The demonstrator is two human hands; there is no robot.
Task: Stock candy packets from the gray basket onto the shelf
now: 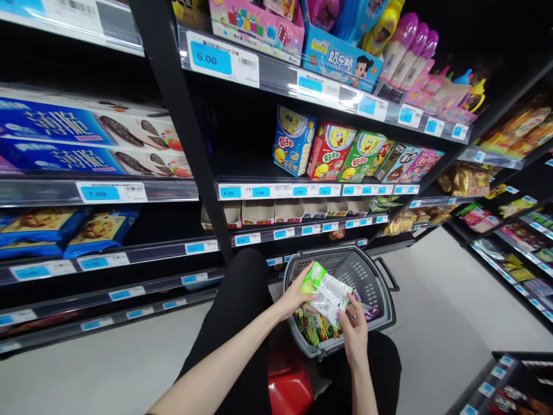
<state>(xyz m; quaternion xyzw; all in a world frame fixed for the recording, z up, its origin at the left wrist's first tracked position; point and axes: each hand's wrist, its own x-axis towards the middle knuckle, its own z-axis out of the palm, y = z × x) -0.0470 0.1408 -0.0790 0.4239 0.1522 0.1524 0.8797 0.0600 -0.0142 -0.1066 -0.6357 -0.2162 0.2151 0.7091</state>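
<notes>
Above a grey shopping basket [298, 340] I hold a green and white snack packet [330, 294] with its printed, text-covered side up. My left hand [296, 295] grips the packet's green end, fingers closed on its edge. At the opposite, white end, my right hand [354, 325] pinches the lower right corner between thumb and fingers. Under the packet, several colourful snack bags [311, 327] lie in the basket, partly covered by the packet and my hands. A purple bag [371, 313] shows at the basket's right side.
The basket stands on the pale floor between my knees, its handle [389, 274] at the right. A red stool [289, 389] is beneath me. Ahead, a shelf bears cartoon snack boxes [332, 151] above small open cartons [288, 211]. Blue biscuit boxes [56, 124] fill the left shelf.
</notes>
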